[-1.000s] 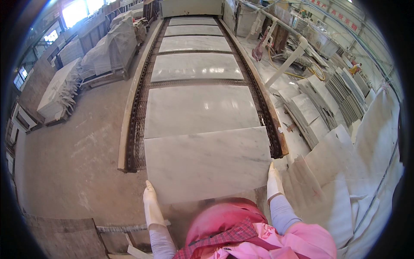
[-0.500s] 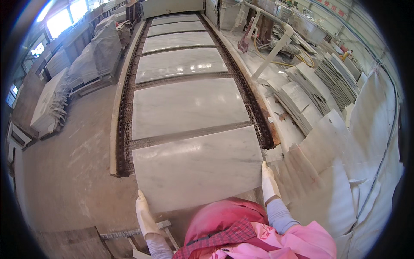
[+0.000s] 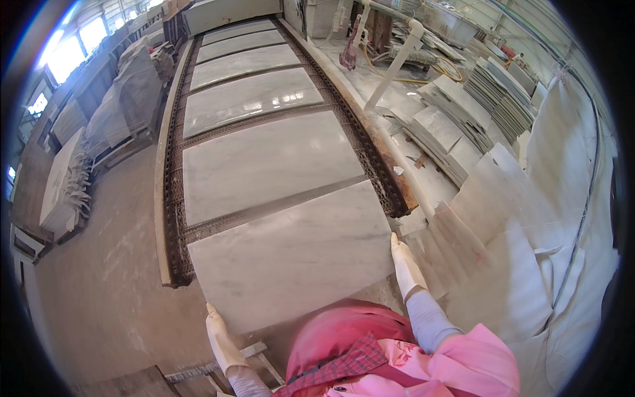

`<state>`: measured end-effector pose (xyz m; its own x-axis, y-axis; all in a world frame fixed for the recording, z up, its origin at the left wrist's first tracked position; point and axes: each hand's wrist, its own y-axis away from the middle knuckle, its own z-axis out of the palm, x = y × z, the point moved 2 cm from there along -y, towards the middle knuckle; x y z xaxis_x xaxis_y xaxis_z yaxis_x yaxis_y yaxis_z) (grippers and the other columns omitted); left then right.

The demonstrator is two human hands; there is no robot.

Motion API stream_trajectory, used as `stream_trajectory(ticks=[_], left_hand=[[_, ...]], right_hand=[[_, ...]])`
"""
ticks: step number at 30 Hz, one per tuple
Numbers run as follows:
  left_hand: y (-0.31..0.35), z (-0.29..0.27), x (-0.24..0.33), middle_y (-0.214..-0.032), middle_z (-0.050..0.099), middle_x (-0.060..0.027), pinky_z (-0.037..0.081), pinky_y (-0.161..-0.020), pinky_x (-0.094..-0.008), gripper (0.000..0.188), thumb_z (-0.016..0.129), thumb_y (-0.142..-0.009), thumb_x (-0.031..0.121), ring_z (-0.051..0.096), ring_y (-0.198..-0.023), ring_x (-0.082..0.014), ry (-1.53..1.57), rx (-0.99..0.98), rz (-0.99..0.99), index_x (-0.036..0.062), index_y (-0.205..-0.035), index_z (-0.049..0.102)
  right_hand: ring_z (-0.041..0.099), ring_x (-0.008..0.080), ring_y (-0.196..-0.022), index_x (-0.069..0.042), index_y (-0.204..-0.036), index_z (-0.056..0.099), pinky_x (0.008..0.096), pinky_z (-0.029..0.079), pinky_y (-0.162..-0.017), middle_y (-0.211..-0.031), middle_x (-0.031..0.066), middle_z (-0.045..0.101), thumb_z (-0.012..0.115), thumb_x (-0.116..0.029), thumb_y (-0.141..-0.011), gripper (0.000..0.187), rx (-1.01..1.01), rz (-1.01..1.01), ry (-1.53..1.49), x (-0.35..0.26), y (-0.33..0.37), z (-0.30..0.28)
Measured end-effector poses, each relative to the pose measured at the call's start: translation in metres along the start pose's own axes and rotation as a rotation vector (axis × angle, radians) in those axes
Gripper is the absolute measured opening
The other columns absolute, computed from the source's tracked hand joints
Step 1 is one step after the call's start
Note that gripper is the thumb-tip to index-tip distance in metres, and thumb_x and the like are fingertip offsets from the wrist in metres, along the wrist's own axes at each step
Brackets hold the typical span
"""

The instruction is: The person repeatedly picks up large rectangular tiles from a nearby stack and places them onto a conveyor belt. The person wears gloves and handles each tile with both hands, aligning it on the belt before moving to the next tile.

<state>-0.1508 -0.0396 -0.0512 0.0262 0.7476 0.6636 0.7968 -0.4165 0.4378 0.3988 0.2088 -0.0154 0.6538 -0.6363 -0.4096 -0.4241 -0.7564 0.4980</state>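
A pale grey-veined stone slab (image 3: 291, 258) lies in front of me at the near end of a chain conveyor (image 3: 173, 218), its near part reaching past the conveyor's end. My left hand (image 3: 220, 337), in a cream glove, grips the slab's near left corner. On the right edge, my right hand (image 3: 406, 264), gloved the same way, holds the slab. The fingers of both hands are mostly hidden beneath it. Just beyond lies a second slab (image 3: 271, 162), with a narrow gap between the two.
Several more slabs (image 3: 251, 99) lie in a row along the conveyor toward a box-like housing (image 3: 231, 13). On the right stand stacked slabs (image 3: 456, 109), a white pipe (image 3: 395, 63) and draped white sheeting (image 3: 516, 245). Wrapped stacks (image 3: 135, 86) line the left. A metal frame (image 3: 215, 364) sits low at left.
The held slab has turned slightly, its left side coming nearer to me. The whole view has shifted, so the conveyor appears farther left. Both hands keep their hold.
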Motion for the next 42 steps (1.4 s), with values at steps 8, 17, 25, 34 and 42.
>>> stream_trajectory(ticks=[8, 17, 25, 34, 42], left_hand=[[0.031, -0.007, 0.031, -0.101, 0.063, -0.0209, 0.043, -0.087, -0.0362, 0.08, 0.023, -0.088, 0.062, 0.058, -0.098, -0.0328, -0.042, 0.009, -0.014, -0.0066, -0.105, 0.06], [0.032, -0.015, 0.049, -0.103, 0.061, -0.0217, 0.043, -0.087, -0.0399, 0.075, 0.023, -0.087, 0.062, 0.057, -0.101, -0.035, -0.222, 0.004, -0.112, 0.0002, -0.104, 0.062], [0.03, -0.019, 0.051, -0.096, 0.063, -0.0209, 0.044, -0.085, -0.0408, 0.078, 0.022, -0.086, 0.065, 0.059, -0.096, -0.0352, -0.261, 0.044, -0.089, 0.0006, -0.103, 0.063], [0.016, -0.014, 0.036, -0.092, 0.064, -0.0216, 0.045, -0.08, -0.0401, 0.08, 0.021, -0.087, 0.064, 0.061, -0.088, -0.0338, -0.232, 0.032, -0.065, -0.002, -0.101, 0.062], [0.014, -0.012, 0.028, -0.098, 0.063, -0.0223, 0.044, -0.084, -0.0401, 0.078, 0.022, -0.087, 0.063, 0.058, -0.095, -0.0354, -0.144, 0.002, -0.056, -0.003, -0.103, 0.061]], right_hand=[[0.051, 0.0337, -0.11, -0.001, -0.111, 0.059, 0.0392, 0.038, -0.093, -0.112, 0.0235, 0.056, 0.027, -0.063, -0.085, 0.075, 0.012, -0.017, 0.018, -0.007, -0.004, -0.003], [0.051, 0.0333, -0.111, -0.001, -0.112, 0.058, 0.0388, 0.038, -0.094, -0.113, 0.0232, 0.056, 0.027, -0.064, -0.085, 0.075, 0.03, -0.016, 0.06, -0.006, -0.002, -0.009], [0.051, 0.0371, -0.109, 0.0, -0.108, 0.06, 0.0413, 0.038, -0.093, -0.109, 0.025, 0.057, 0.021, -0.064, -0.085, 0.078, 0.062, -0.071, 0.032, 0.008, 0.0, -0.004], [0.047, 0.0363, -0.114, 0.001, -0.113, 0.057, 0.0398, 0.035, -0.097, -0.114, 0.0242, 0.055, 0.021, -0.062, -0.086, 0.077, -0.01, -0.051, -0.012, 0.016, -0.003, 0.002], [0.046, 0.0363, -0.115, 0.004, -0.114, 0.055, 0.0398, 0.034, -0.097, -0.116, 0.0253, 0.053, 0.023, -0.06, -0.087, 0.076, -0.008, -0.049, -0.037, 0.01, 0.008, -0.003]])
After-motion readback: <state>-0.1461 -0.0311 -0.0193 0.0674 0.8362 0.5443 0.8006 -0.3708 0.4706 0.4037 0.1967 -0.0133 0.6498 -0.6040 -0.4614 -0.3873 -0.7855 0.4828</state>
